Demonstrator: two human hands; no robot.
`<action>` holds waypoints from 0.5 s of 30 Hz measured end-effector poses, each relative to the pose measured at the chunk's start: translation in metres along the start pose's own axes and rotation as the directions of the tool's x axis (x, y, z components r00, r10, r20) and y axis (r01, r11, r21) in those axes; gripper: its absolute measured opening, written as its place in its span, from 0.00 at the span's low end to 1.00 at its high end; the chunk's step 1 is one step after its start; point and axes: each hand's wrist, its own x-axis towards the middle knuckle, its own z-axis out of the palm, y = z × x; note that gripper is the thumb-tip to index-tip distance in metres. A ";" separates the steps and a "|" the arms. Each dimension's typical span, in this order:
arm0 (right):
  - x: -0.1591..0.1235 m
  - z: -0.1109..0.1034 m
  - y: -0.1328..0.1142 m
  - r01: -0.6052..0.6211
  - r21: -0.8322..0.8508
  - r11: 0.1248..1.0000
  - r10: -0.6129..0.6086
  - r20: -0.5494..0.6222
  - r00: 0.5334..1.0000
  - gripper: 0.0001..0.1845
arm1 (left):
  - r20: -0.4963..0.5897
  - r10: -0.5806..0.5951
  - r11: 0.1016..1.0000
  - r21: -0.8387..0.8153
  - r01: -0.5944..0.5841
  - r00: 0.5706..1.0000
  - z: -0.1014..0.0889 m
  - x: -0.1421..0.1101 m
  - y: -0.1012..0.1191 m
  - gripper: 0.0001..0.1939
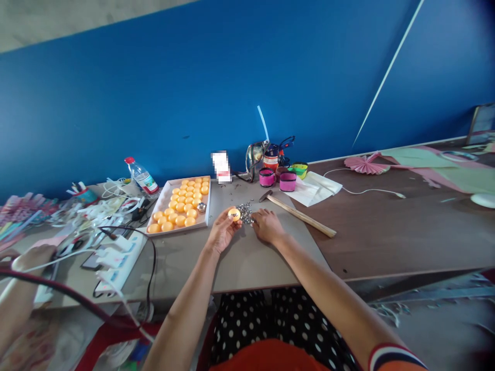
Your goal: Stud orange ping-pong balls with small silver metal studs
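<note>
As the head view shows, a person's left hand (223,233) holds an orange ball (234,214) at the left edge of a pile of small metal pieces (246,211), its grip clamped on the ball with the top bare, perhaps to keep it visible. The right hand (268,225) reaches the pile's other side; whether its grip pinches a piece cannot be told. A white box (178,231) of more balls (180,207) and a hammer (301,215) flank the pile on the tabletop (263,265), seemingly for easy reach.
</note>
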 end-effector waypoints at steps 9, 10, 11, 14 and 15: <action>0.002 0.002 -0.002 0.015 -0.023 1.000 -0.014 0.010 1.000 0.11 | -0.012 0.006 1.000 0.001 -0.006 1.000 0.000 -0.001 0.000 0.20; 0.002 0.002 -0.002 0.016 -0.022 1.000 -0.016 0.004 1.000 0.11 | -0.011 0.005 1.000 -0.001 -0.005 1.000 0.000 -0.001 0.000 0.20; 0.002 0.002 -0.003 0.015 -0.021 1.000 -0.015 0.001 1.000 0.11 | -0.010 0.005 1.000 -0.002 -0.005 1.000 0.000 -0.001 0.000 0.20; 0.001 0.001 -0.003 0.016 -0.019 1.000 -0.016 0.004 1.000 0.11 | -0.010 0.001 1.000 -0.001 -0.001 1.000 0.000 -0.001 0.000 0.20; 0.001 0.001 -0.003 0.016 -0.017 1.000 -0.016 0.002 1.000 0.11 | -0.010 -0.001 1.000 -0.001 0.001 1.000 0.000 -0.001 0.000 0.20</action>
